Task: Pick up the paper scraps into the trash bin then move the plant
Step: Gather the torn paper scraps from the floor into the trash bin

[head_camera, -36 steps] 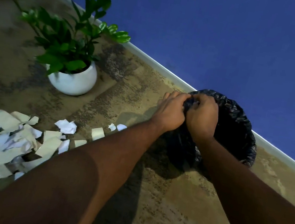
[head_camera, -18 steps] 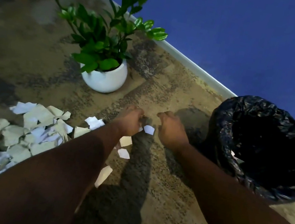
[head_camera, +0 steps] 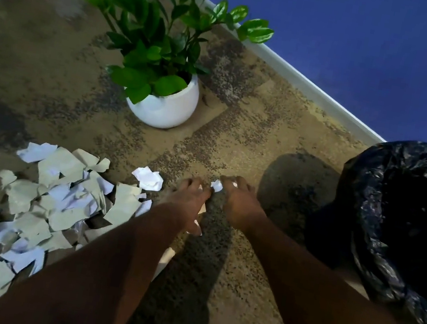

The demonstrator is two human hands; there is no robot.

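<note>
The scraps (head_camera: 30,204) still lie mostly in a heap at our left, a few strays near our hands. A second ago both hands were at the bin (head_camera: 398,235); now we are back on the carpet (head_camera: 238,143), right hand (head_camera: 239,203) pinching a small scrap (head_camera: 217,185), left hand (head_camera: 190,194) curled over another, grip unclear. So collection has barely begun. The bin stands open just to our right; the plant (head_camera: 163,68) sits beyond, near the wall, apart from the heap.
</note>
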